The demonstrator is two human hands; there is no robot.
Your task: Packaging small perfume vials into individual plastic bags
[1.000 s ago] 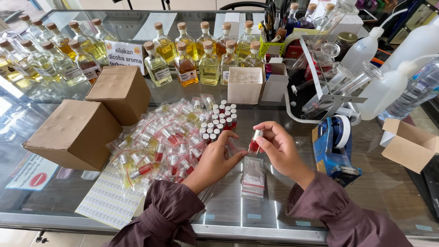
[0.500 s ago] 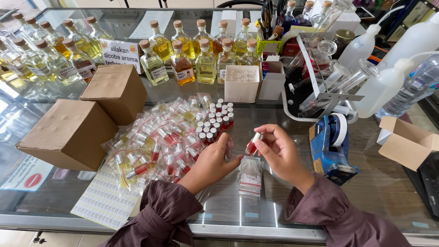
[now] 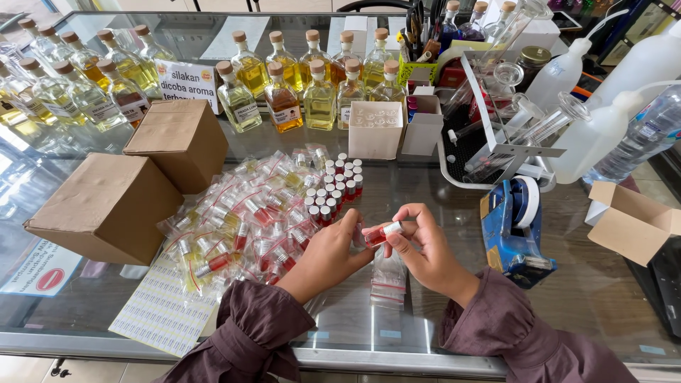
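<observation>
Left of my left hand (image 3: pixel 328 257) lies the heap of bagged vials (image 3: pixel 245 216) (standing vials (image 3: pixel 333 188) just beyond its fingertips). Since a second ago both hands have drawn closer together: left fingers now close on the red vial (image 3: pixel 377 235), which my right hand (image 3: pixel 424 250) pinches at its white cap. Tape dispenser (image 3: pixel 512 228) sits right of that hand
</observation>
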